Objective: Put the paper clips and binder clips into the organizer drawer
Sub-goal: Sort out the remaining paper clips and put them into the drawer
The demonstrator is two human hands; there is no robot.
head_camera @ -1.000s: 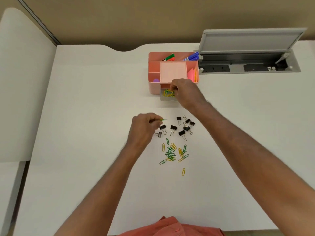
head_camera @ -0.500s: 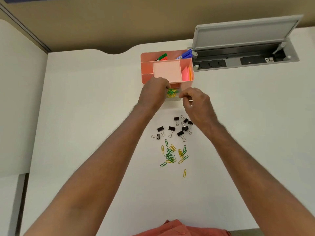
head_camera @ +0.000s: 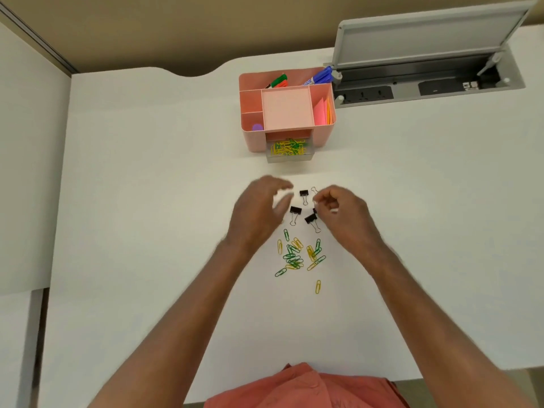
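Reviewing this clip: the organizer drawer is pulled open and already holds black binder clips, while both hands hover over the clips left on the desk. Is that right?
Not quite. The head view shows the open drawer holding yellow and green paper clips, not binder clips. The black binder clips lie on the desk, with the left hand and right hand over them.

Matt white desk [head_camera: 147,201], glossy pink plastic organizer [head_camera: 256,139], coated wire paper clips [head_camera: 294,257]

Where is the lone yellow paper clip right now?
In the head view, the lone yellow paper clip lies on the white desk, just nearer the person than the paper clip pile, between the forearms.
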